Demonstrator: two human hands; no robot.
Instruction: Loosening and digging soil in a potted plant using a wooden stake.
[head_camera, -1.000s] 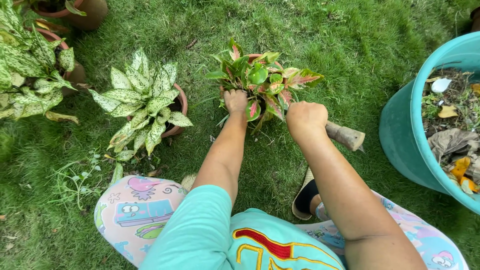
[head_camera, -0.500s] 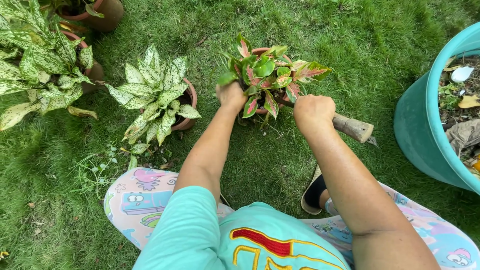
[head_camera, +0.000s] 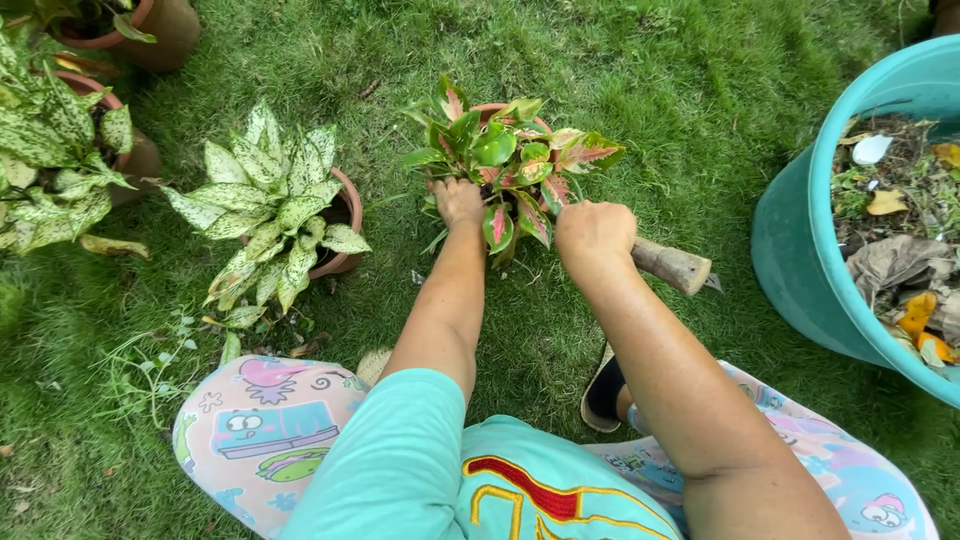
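A terracotta pot (head_camera: 492, 108) with a red-and-green leafy plant (head_camera: 510, 160) stands on the grass in front of me. My left hand (head_camera: 458, 200) reaches in under the leaves at the pot's near left side; whether it grips the pot or the plant is hidden. My right hand (head_camera: 594, 232) is closed around a wooden-handled tool (head_camera: 672, 266), whose handle end sticks out to the right. The tool's working end is hidden among the leaves.
A white-speckled plant (head_camera: 275, 205) in a clay pot (head_camera: 345, 215) stands to the left, and more potted plants (head_camera: 50, 160) sit at far left. A large teal tub (head_camera: 805, 250) of dry leaves and debris is at right. My knees and a sandal (head_camera: 603, 398) are below.
The view has shifted so everything sits a little lower and to the right. Both hands stay at the red-and-green plant, and the right hand keeps its hold on the tool.
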